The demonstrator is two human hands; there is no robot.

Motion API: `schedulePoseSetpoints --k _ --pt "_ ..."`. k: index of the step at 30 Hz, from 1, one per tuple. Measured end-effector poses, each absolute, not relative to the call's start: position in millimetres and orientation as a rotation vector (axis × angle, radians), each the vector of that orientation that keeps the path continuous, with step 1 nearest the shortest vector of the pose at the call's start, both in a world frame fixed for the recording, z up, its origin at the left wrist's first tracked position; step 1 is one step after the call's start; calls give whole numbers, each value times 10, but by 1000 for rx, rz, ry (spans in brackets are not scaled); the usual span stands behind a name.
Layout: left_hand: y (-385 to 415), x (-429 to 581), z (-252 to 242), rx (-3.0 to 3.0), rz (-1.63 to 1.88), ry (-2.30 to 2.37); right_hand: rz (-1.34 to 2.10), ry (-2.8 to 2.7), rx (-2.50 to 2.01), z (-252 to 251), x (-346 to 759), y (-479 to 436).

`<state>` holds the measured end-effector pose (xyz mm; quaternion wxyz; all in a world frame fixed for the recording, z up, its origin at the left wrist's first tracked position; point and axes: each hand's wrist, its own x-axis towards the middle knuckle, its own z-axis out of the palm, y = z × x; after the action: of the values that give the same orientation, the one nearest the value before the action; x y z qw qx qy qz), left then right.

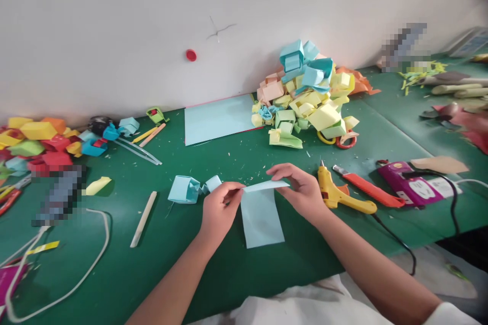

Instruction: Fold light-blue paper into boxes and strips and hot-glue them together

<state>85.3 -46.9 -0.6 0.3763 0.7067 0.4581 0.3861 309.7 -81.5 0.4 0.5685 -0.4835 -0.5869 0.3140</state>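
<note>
A light blue sheet of paper (263, 221) hangs between my hands above the green table, its top edge folded over into a narrow flap. At the flap's left end, my left hand (221, 208) pinches the paper between thumb and fingers. My right hand (299, 188) grips the other end, with the thumb below and fingers above. Just left of my left hand lies a folded light blue paper box (185, 190), with a crumpled blue strip joining it to a smaller folded piece (213, 183).
A heap of folded paper boxes (324, 117) rises by the wall beside flat blue sheets (217, 119). To the right lie a yellow glue gun (339, 193), a red cutter knife (369, 188) and a purple power strip (409, 185). A rolled paper stick (143, 219) lies left.
</note>
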Motion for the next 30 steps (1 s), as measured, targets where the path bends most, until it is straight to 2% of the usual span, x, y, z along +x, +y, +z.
schedulePoseSetpoints --k 6,16,20,22,26,30 --pt "-476 830 -1 2064 1043 1016 387 -1788 -1108 4 3204 -916" --pt "-521 865 -103 2025 885 1166 453 -1769 -1083 152 3330 -1186" --pt "-583 887 -27 2211 1217 1214 323 -1846 -1082 233 3261 -1157" --pt "-631 891 65 2300 1303 1107 287 -1883 -1078 236 3220 -1131" --pt "-721 906 223 2237 1168 709 242 -1916 -1030 178 3160 -1082" --pt "-745 921 246 2111 1051 592 236 -1947 -1009 123 3141 -1059"
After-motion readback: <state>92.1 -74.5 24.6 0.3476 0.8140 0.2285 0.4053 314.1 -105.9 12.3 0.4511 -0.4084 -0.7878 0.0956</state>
